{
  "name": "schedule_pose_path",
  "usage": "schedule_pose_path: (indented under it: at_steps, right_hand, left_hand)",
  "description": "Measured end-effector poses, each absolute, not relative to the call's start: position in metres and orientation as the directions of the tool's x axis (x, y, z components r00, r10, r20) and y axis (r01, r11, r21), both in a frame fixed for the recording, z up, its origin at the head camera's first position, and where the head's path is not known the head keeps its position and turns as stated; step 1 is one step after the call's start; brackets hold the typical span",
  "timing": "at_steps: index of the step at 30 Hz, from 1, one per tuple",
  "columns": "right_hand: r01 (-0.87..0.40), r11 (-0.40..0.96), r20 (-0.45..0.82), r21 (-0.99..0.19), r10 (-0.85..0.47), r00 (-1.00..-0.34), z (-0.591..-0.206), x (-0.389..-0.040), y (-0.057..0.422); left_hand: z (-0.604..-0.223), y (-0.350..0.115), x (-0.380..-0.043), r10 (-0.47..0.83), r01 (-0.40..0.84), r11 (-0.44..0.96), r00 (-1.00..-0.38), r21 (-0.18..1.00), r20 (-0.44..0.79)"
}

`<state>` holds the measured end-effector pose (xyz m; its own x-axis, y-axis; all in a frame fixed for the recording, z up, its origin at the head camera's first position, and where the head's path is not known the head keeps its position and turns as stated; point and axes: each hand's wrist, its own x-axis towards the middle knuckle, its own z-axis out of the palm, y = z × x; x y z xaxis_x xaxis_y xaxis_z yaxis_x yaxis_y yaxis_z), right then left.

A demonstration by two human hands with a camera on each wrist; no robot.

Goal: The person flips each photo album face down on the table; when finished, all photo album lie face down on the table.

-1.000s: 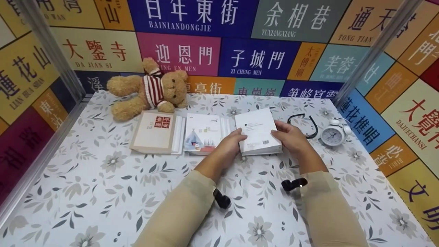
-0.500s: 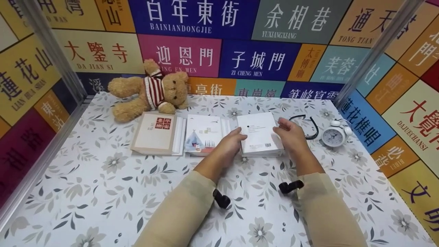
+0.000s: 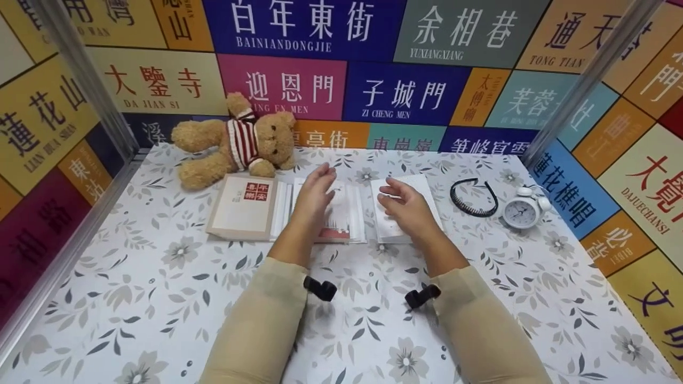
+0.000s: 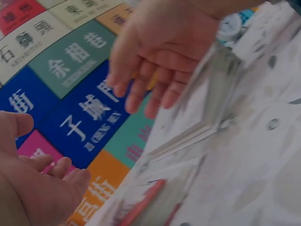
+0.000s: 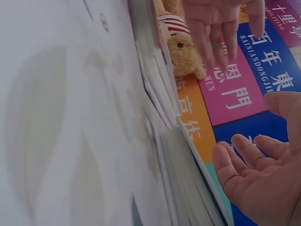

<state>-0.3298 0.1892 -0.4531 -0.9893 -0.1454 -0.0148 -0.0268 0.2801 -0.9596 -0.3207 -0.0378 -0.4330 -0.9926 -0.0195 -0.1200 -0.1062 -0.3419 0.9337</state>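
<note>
My left hand (image 3: 314, 196) hovers with relaxed fingers over the middle book (image 3: 337, 233), whose white cover has a printed picture and partly hides beneath it. Above the right-hand white book (image 3: 384, 226) is my right hand (image 3: 408, 205), its fingers loosely bent and holding nothing. In the left wrist view the two hands face each other, apart, palms showing. A beige book (image 3: 240, 213) with a red square print lies left of the middle one. The three books lie side by side in a row.
A teddy bear (image 3: 244, 143) in a striped top lies behind the beige book. To the right are a black headband (image 3: 483, 214) and a white alarm clock (image 3: 519, 212). Printed wall panels (image 3: 371, 90) enclose the back and sides of the flower-patterned tabletop (image 3: 181, 298).
Both hands have let go of the right-hand book, which now lies flat on the table. The left hand moved left over the middle book; the right hand moved left over the right-hand book.
</note>
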Motion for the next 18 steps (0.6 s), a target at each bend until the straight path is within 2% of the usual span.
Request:
schedule_pose_path:
  at_steps: [4,12,18]
  right_hand:
    - [-0.006,0.243,-0.034,-0.97,-0.16,-0.986,-0.455,-0.335,0.174]
    - [0.023,0.216,-0.061,-0.976,-0.172,-0.983,-0.455,-0.343,0.139]
    - [-0.012,0.216,-0.033,-0.976,-0.208,-0.978,-0.454,-0.344,0.119]
  left_hand:
    - [-0.431,-0.059,-0.325,-0.105,-0.044,-0.294,-0.991,0.955,-0.078]
    - [-0.436,-0.094,-0.327,-0.126,-0.085,-0.192,-0.986,0.978,-0.11]
    - [-0.443,-0.118,-0.323,-0.129,-0.125,-0.096,-0.982,0.987,-0.137]
